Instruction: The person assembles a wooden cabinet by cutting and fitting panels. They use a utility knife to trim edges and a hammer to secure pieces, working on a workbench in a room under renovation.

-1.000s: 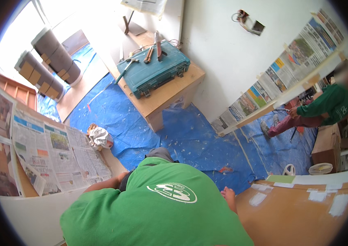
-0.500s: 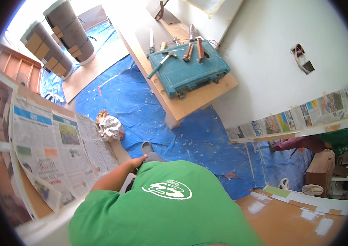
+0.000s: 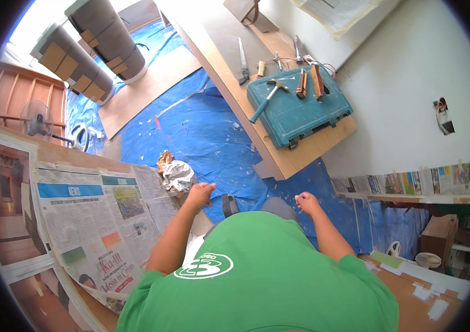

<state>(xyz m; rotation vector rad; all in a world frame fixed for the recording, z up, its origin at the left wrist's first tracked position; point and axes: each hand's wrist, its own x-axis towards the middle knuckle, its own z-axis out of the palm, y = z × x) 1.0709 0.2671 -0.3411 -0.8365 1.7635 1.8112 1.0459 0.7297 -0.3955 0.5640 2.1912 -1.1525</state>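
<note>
Both forearms (image 3: 171,243) extend forward, left fingers (image 3: 211,188) and right fingers (image 3: 301,197) partly curled.

Wd bench (image 3: 331,136) w/ teal tool case (image 3: 301,117)

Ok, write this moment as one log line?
left hand: nothing visibly held, near crumpled paper | right hand: same, over blue sheet | hammer: on teal case

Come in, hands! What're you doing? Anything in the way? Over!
Left hand loosely curled, near crumpled paper. Right hand curled over blue tarp. No held object visible. Possible obstacle: teal case ahead, hammer on top.
</note>
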